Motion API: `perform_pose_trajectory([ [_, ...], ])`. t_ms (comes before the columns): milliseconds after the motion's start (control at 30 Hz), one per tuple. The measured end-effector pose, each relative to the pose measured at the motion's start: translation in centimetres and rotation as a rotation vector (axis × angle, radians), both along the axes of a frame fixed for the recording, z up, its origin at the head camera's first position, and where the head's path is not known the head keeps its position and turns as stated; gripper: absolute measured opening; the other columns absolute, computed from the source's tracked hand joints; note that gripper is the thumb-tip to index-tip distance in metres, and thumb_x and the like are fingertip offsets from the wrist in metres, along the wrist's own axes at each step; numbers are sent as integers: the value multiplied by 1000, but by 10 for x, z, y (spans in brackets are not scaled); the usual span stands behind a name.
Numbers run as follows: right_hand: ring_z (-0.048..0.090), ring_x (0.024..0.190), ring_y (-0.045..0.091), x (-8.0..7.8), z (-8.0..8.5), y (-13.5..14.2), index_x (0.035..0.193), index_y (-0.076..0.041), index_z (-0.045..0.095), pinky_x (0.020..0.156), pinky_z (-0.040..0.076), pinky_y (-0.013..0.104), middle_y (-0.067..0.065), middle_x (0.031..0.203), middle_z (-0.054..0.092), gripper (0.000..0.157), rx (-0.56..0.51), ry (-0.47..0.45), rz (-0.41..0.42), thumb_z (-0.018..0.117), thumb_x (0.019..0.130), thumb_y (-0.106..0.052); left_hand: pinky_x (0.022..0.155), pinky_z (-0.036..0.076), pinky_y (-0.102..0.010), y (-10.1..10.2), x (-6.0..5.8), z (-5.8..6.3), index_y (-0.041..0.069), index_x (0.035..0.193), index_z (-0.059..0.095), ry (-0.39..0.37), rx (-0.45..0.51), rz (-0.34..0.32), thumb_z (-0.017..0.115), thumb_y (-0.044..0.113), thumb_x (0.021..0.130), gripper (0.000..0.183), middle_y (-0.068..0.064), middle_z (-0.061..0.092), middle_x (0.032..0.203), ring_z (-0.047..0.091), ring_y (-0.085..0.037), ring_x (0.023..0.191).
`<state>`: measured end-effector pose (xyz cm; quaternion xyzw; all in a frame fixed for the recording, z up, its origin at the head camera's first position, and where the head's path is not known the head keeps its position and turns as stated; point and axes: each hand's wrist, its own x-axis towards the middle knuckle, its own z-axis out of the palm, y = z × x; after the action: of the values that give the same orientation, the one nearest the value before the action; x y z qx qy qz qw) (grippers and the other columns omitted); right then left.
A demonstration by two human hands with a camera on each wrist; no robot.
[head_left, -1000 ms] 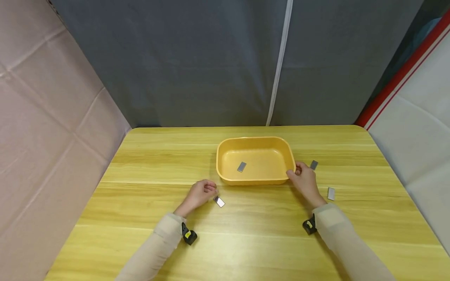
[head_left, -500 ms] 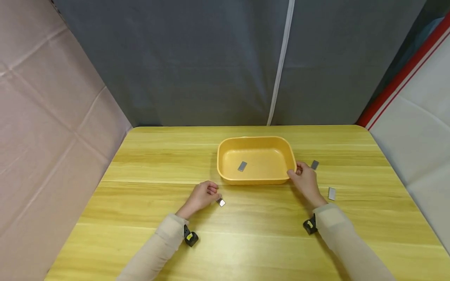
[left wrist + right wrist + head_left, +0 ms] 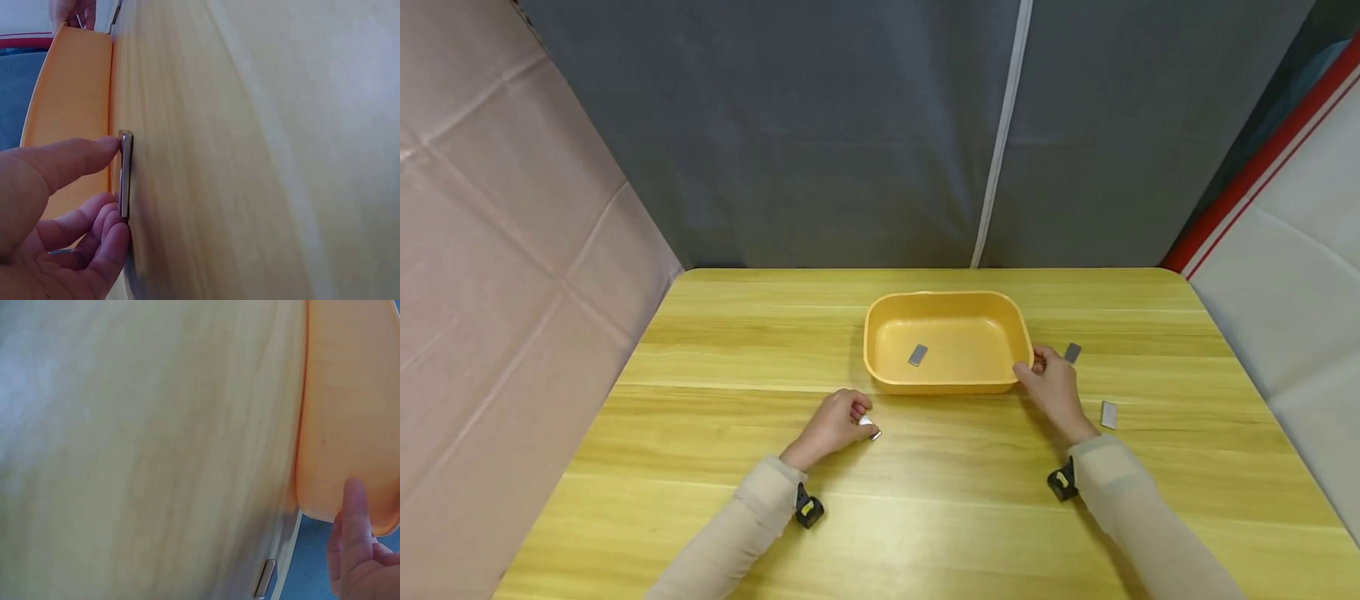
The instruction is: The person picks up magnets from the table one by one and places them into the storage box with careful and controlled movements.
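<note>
My left hand [image 3: 835, 425] is left of and in front of a yellow plastic basin [image 3: 955, 388]. Between its thumb and fingertips it pinches a small flat silvery rectangular piece [image 3: 126, 175] by the ends, close over the table. In the left wrist view the piece appears edge-on. My right hand [image 3: 1051, 390] grips the basin's right end, thumb on the near corner and the other fingers partly hidden behind the rim. A grey rectangular piece [image 3: 917, 355] of similar shape lies inside the basin, left of its middle.
Two more flat rectangular pieces lie right of the basin: a dark one [image 3: 1072, 353] beyond my right hand and a lighter one [image 3: 1108, 414] beside the right wrist. The wooden table [image 3: 955, 517] ends at a grey curtain [image 3: 820, 142]; light cloths hang on both sides.
My left hand has moved slightly right; its thumb came onto the silvery piece, which now sits tilted between thumb and fingers. The right hand keeps its grip on the basin.
</note>
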<state>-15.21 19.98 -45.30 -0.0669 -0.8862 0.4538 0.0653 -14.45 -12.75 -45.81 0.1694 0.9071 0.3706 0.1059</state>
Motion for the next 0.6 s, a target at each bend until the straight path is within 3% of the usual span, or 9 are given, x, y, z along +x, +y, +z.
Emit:
perform_pose_trajectory([
  [333,41,63,17,0,1,-1,110,9,52,54,36,22,11,77,50,36,7,4,-6,51,81,-13,61,44,-21,0,-3,-2,-1,84,61,36,-17,-39,74,6,69,21,-5,53,76,51,-13,68],
  [600,41,63,15,1,1,0,112,9,51,56,38,23,12,78,52,37,12,7,7,51,82,-13,62,42,-21,0,-4,2,1,84,61,24,-51,-70,78,12,65,28,-3,52,75,49,-13,68],
])
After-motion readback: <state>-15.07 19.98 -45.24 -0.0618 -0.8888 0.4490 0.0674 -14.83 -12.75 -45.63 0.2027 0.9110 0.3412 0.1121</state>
